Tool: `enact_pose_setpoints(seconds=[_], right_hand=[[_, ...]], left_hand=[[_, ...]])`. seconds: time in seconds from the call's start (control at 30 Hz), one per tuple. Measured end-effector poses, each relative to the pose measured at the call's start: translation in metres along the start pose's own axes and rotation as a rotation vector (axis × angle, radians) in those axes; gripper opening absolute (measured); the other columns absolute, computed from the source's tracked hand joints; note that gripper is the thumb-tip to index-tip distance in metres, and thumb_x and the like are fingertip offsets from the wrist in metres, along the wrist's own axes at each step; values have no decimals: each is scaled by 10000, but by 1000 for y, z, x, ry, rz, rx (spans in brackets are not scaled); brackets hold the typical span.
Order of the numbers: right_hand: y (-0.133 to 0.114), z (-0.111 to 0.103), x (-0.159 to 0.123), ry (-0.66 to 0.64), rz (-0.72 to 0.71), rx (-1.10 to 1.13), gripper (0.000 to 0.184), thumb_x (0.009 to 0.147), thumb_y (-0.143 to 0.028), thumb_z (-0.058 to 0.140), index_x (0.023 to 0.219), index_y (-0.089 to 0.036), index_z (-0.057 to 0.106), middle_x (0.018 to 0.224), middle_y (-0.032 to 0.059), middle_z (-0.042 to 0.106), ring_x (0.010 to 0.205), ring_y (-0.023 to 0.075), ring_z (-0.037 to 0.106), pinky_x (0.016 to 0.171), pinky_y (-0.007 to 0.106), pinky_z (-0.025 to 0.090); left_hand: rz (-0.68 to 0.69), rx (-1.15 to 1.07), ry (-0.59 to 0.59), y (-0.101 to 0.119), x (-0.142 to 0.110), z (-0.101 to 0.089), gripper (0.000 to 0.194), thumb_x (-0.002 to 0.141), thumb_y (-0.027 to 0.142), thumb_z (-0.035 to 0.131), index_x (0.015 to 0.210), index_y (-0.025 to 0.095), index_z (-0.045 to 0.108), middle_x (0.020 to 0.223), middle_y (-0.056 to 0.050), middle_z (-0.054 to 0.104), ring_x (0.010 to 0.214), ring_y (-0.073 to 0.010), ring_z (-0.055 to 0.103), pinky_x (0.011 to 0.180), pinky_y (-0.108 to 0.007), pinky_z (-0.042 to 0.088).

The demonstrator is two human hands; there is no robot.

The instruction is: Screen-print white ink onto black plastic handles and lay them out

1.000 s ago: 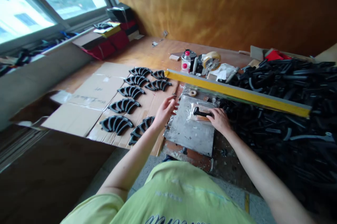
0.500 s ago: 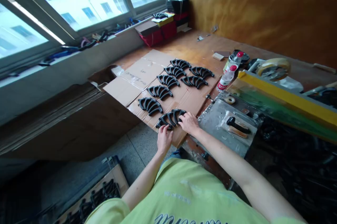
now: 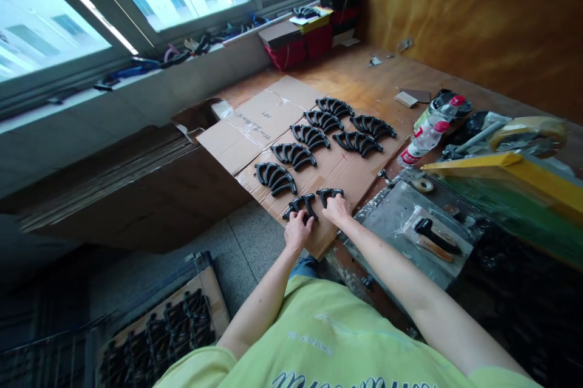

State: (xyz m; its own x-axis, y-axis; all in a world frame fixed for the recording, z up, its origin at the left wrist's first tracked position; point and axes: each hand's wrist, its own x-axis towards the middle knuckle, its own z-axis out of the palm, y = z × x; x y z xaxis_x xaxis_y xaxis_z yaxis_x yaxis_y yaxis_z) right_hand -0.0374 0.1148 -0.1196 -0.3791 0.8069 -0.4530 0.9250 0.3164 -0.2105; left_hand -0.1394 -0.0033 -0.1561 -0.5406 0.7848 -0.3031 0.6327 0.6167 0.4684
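Note:
The nearest row of black curved handles lies at the front of the flattened cardboard [image 3: 314, 178], split into two bunches with a gap between. My left hand [image 3: 298, 231] has its fingers closed at the near ends of the left bunch of handles [image 3: 301, 201]. A little to the right, my right hand [image 3: 337, 211] grips the right bunch of handles [image 3: 328, 194], partly covering it. Beyond both hands, several fanned rows of similar handles [image 3: 276, 178] rest on the same cardboard, untouched.
On the right, a single black handle [image 3: 437, 236] lies on a plastic-covered fixture beneath a yellow-edged frame [image 3: 505, 164]. Two red-capped bottles [image 3: 421, 144] stand behind it. Stacked cardboard [image 3: 113, 187] is at left, and a rack of handles [image 3: 168, 327] sits lower left.
The near row was one continuous fan; now it is parted, with one bunch at each hand. The view has also shifted slightly, moving the table contents right in the picture.

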Motion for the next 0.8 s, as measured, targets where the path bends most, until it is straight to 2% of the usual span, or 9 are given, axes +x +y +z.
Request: enact_pose_setpoints(seconds=[0.1,0.27,0.43,0.53,0.63,0.8], right_hand=[[-3,-1,-4,-38,-32,-15,374,785,-311,574,1080,-120,703,1188,225,589,1008,305,634,837,383,480],[-11,3,-8,-21,-48,4,372,777,-337,588,1043,-110,714,1141,221,610,986,293,637,816,366,485],[13,-7,6,59,-10,27,339,770,-315,577,1016,-133,722,1131,200,615,988,285,633,825,362,483],[39,-21,24,113,86,48,344,777,-331,566,1024,-148,722,1146,197,616,1005,290,626,822,362,485],[65,-33,46,158,199,87,376,800,-353,547,1061,-136,708,1136,202,632,1011,276,624,812,336,484],[85,-42,82,205,307,186,375,844,-336,526,1077,-85,677,1039,201,669,1070,258,590,860,304,458]], left_hand=[[-5,-3,-2,1,3,1,397,866,533,484,1144,279,613,1117,-88,552,886,-244,618,715,-338,456],[7,-26,22,7,4,1,398,881,525,461,1131,256,614,1096,-99,568,887,-256,619,734,-354,450],[60,-47,29,34,18,7,376,882,493,487,1137,244,605,1119,-91,587,915,-241,621,751,-331,441],[184,17,3,66,46,12,385,907,483,445,1157,231,592,1137,-100,586,920,-232,628,753,-323,447],[347,124,-41,100,86,17,409,931,483,383,1165,221,594,1158,-113,581,925,-227,635,769,-320,454],[525,214,-129,144,156,19,382,895,492,470,1126,232,629,1103,-94,607,916,-221,646,792,-306,464]])
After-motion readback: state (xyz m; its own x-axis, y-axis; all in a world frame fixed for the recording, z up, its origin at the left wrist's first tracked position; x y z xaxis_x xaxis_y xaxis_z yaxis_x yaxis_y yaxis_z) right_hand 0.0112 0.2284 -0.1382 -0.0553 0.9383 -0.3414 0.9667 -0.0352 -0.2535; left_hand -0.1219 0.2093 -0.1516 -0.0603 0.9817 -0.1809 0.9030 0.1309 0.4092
